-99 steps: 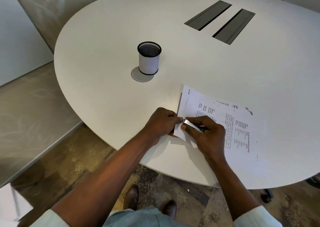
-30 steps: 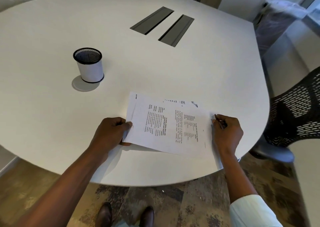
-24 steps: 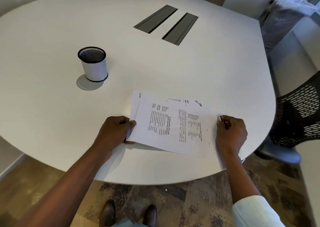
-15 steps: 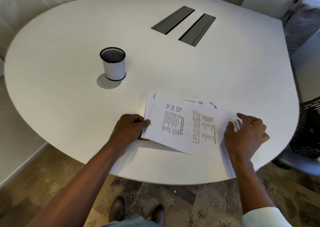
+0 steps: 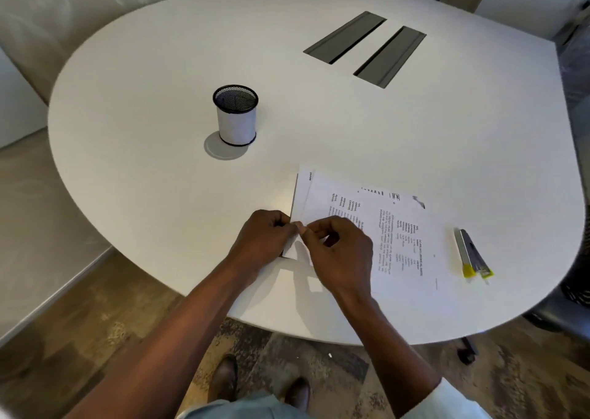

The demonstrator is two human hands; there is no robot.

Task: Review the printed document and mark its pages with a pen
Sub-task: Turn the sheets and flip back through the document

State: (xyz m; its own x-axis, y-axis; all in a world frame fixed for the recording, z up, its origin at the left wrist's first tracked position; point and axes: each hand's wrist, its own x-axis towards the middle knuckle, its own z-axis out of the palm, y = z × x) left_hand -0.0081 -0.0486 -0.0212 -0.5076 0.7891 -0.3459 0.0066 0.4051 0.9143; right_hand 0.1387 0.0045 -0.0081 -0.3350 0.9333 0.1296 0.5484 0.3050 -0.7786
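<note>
Both forearms reach in from the bottom of the view and converge over the near left corner of the printed document [image 5: 367, 227], which lies flat on the white table [image 5: 159, 131] close to its near edge. The left hand [image 5: 261, 240] is curled, knuckles up, its fingertips closed on the left edge of the sheets at that corner. The right hand [image 5: 338, 252] sits just beside it, wrist bent and palm arched above the paper, with thumb and forefinger pinched together on the same corner; the other fingers are loosely curled. The fingertips of the 2 hands nearly touch. The corner of the paper lifts slightly under them, and at least 2 sheets show, offset along the left and far edges. Whether the right hand grips 1 sheet or several, I cannot tell.

The pen [image 5: 472, 252], grey with yellow at its near end, lies on the table just beside the right edge of the document, apart from both hands. A mesh pen cup [image 5: 236, 115] stands upright well to the left and farther away. 2 dark cable slots [image 5: 367, 45] are set into the tabletop beyond.
</note>
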